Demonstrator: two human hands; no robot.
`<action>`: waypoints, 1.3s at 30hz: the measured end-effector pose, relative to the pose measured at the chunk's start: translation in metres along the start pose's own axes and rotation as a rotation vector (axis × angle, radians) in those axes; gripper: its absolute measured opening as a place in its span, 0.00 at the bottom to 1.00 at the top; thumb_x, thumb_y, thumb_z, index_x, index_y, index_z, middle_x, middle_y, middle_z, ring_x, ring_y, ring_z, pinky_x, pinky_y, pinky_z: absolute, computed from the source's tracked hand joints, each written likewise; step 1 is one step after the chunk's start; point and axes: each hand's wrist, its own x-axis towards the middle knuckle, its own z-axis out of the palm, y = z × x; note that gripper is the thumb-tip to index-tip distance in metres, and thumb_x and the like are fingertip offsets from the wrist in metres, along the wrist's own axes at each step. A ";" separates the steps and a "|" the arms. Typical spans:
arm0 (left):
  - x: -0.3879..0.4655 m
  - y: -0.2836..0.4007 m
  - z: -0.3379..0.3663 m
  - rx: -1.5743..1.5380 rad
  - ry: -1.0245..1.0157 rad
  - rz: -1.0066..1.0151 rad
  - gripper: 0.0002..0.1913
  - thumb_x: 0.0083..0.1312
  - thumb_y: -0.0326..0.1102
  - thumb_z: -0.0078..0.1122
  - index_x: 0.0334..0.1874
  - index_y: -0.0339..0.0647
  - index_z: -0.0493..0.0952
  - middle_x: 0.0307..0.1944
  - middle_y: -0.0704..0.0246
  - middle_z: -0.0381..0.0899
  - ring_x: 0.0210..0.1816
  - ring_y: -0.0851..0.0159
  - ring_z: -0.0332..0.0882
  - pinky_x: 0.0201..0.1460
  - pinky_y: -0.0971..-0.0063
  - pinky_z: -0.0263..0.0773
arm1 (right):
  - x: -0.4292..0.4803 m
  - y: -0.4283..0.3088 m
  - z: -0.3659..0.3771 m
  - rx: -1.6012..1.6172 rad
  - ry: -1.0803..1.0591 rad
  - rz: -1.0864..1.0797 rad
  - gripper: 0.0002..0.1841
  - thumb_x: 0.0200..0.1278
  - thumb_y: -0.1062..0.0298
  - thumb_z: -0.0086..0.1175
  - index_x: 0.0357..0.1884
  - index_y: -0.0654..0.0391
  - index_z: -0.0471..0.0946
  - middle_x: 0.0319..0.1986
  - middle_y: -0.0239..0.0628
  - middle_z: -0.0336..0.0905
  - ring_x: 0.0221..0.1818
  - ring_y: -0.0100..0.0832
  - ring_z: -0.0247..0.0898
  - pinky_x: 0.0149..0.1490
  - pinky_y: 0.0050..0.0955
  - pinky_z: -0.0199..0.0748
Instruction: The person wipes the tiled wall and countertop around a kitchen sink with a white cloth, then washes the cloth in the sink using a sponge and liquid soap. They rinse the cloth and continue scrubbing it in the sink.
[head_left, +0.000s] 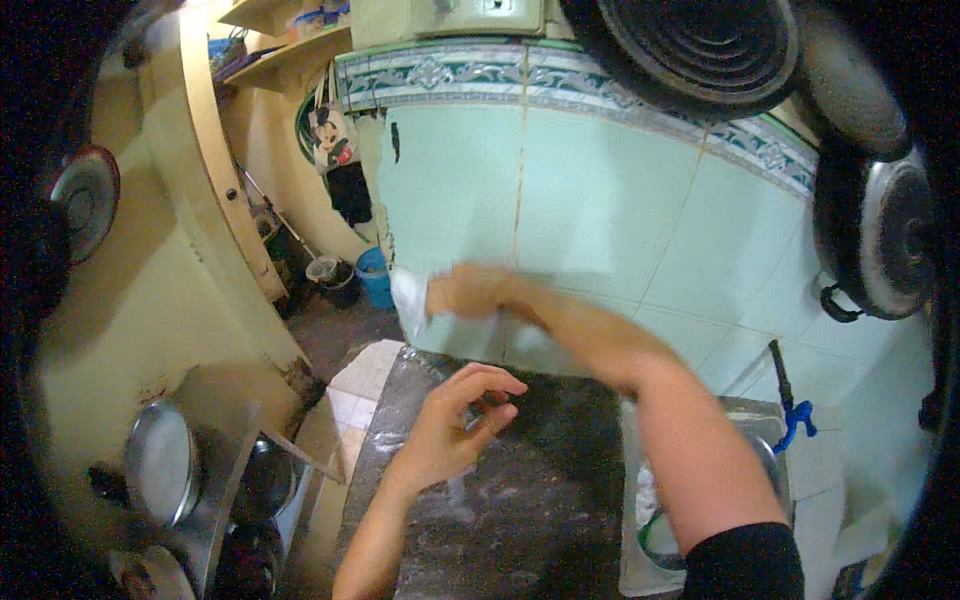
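My right hand (476, 291), blurred by motion, reaches across to the lower left part of the pale green tiled wall (450, 210). Beside its fingers a whitish patch (409, 296) lies at the wall's edge; I cannot tell whether it is a cloth, a bag or glare, nor whether the hand holds it. My left hand (465, 420) is above the dark stone countertop (525, 510), fingers curled with a gap between thumb and fingertips. Nothing plain to see is in it.
A sink (632, 570) with a blue-handled faucet (799, 421) is at the right. Black pans (705, 52) hang at the upper right. Pots and lids (163, 461) stand on a rack at the lower left. Beyond the wall's end is a blue bucket (373, 277) on the floor.
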 end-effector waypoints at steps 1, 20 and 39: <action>-0.004 -0.005 -0.007 0.001 0.030 -0.027 0.09 0.62 0.23 0.59 0.45 0.38 0.77 0.44 0.66 0.77 0.42 0.68 0.75 0.41 0.77 0.71 | 0.005 0.006 -0.022 -0.074 0.236 0.032 0.16 0.55 0.67 0.50 0.48 0.56 0.74 0.42 0.45 0.77 0.47 0.45 0.74 0.52 0.44 0.72; -0.059 -0.036 -0.023 0.021 0.106 -0.260 0.07 0.62 0.23 0.58 0.42 0.36 0.79 0.40 0.66 0.79 0.40 0.69 0.77 0.42 0.77 0.73 | -0.125 -0.034 0.216 -0.456 0.226 0.175 0.21 0.62 0.58 0.50 0.57 0.49 0.74 0.58 0.29 0.71 0.65 0.35 0.62 0.72 0.41 0.50; -0.034 -0.027 0.058 -0.086 -0.091 -0.264 0.08 0.63 0.26 0.59 0.45 0.38 0.79 0.40 0.69 0.80 0.43 0.72 0.76 0.45 0.78 0.71 | -0.213 -0.050 0.205 -0.183 -0.138 0.721 0.34 0.60 0.41 0.49 0.69 0.37 0.61 0.65 0.28 0.64 0.66 0.37 0.59 0.68 0.67 0.43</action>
